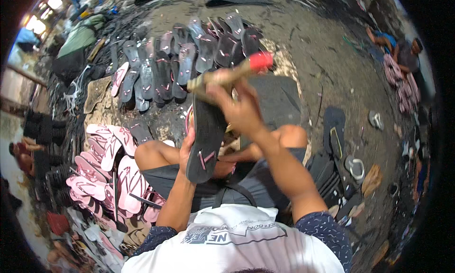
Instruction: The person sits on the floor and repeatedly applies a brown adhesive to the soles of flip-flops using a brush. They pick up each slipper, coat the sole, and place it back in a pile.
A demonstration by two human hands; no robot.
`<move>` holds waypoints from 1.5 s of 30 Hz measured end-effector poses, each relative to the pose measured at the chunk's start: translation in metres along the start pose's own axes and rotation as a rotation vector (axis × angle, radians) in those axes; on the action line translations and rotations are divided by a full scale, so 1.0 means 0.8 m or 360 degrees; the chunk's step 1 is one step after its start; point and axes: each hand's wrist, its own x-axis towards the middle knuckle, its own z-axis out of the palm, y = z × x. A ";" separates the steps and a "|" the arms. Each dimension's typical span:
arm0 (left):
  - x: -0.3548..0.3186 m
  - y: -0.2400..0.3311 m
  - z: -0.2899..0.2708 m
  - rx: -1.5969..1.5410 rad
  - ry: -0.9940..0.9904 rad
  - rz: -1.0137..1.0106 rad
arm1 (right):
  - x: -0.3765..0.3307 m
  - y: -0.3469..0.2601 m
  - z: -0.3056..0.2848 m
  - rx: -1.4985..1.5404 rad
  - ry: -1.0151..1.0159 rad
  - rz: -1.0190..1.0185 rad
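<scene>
My left hand (pixel 188 147) grips the edge of a flip-flop (pixel 206 135) held up over my lap. Its dark underside faces me, and short pink strap ends show near the heel. In my right hand (pixel 239 109) is a flat, brush-like tool (pixel 225 78) with a tan body and a bright red end (pixel 261 60). Motion blurs this hand and the tool, so its exact kind is unclear. The tan end lies over the top of the sole; whether it touches cannot be told.
Beyond my hands, several dark-soled flip-flops (pixel 187 59) lie in rows. A pile of pink flip-flops (pixel 106 166) sits at my left. A dark flat sheet (pixel 275 100) lies ahead, and loose black soles (pixel 327 178) are at my right. Another person (pixel 403 59) sits at the far right.
</scene>
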 end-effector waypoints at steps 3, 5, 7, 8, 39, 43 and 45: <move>-0.021 -0.010 0.031 0.0133 0.0086 0.0136 | 0.063 0.014 -0.037 -0.0179 -0.0009 0.0251; -0.011 0.000 0.029 0.0234 -0.0026 0.0265 | 0.034 0.034 -0.035 0.0157 0.0035 0.0271; -0.005 -0.001 0.017 0.0125 0.0037 0.0248 | -0.020 0.001 -0.003 0.0312 -0.0021 0.0003; -0.005 -0.004 0.016 0.0135 0.0058 0.0282 | -0.015 0.013 -0.010 0.0230 -0.0001 0.0078; 0.122 0.026 0.002 0.0206 0.0011 0.0112 | -0.114 0.033 0.003 -0.0273 -0.0522 -0.0428; 0.212 -0.023 -0.029 -0.0004 0.0276 -0.0008 | -0.120 0.004 -0.088 -0.0100 0.0135 0.0301; 0.292 -0.045 -0.030 0.0110 -0.0049 -0.0155 | -0.130 0.002 -0.137 -0.0207 0.0467 0.0263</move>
